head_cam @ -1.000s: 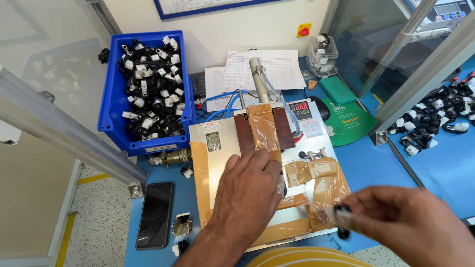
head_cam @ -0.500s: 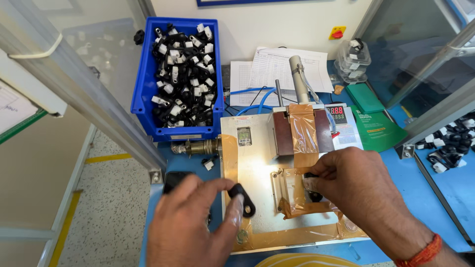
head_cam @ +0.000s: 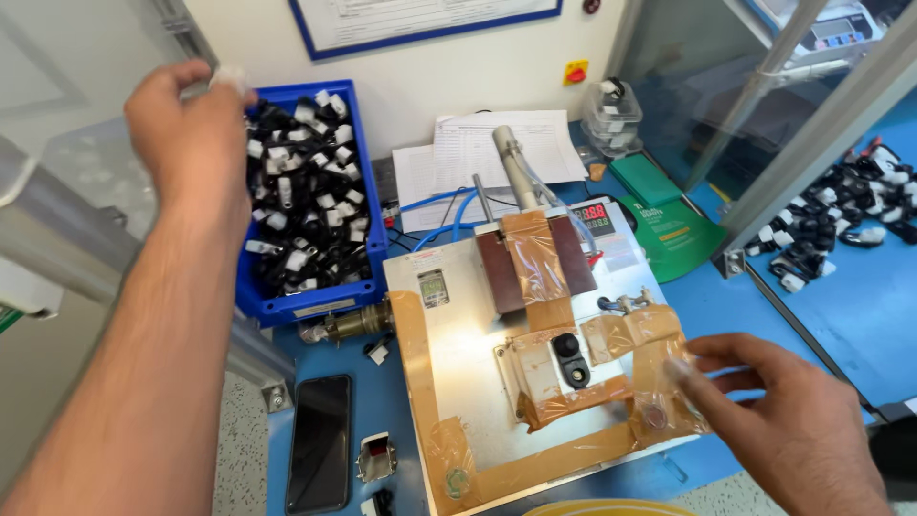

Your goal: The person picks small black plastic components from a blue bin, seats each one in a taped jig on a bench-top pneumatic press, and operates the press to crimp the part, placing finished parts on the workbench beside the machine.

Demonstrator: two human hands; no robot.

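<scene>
Your left hand (head_cam: 186, 134) is up over the blue bin (head_cam: 368, 205), fingers curled shut in a pinch on a small white piece (head_cam: 229, 78); it's blurred, so can't tell exactly what it is, likely one of the bin's parts. Just below and right of those fingers sits the heap of black-and-white plastic parts (head_cam: 301, 205), loose and tangled. Judging by size they're light, stiff and a bit slick, so pinch one by its body between thumb and forefinger, not by a dangling bit, or neighbours may come up with it. Your right hand (head_cam: 798, 425) is low, fingers spread and loosely open, holding nothing; the fingertips (head_cam: 680, 368) rest on or just above the taped pad at the fixture's right edge, can't tell if touching. Just left of those fingertips a small black part (head_cam: 571, 356) sits seated in the fixture's nest, apart from the hand. It looks hard and light; take it by its narrow sides. It all sits on a metal fixture plate (head_cam: 468, 354) wrapped in amber tape (head_cam: 535, 258), which looks thin and crinkly, so it could snag or peel under a fingernail. Further out from the left forearm, a dark phone (head_cam: 320, 441) lies flat on the blue bench (head_cam: 850, 315). More black-and-white parts (head_cam: 841, 215) lie scattered well right of your right hand.
</scene>
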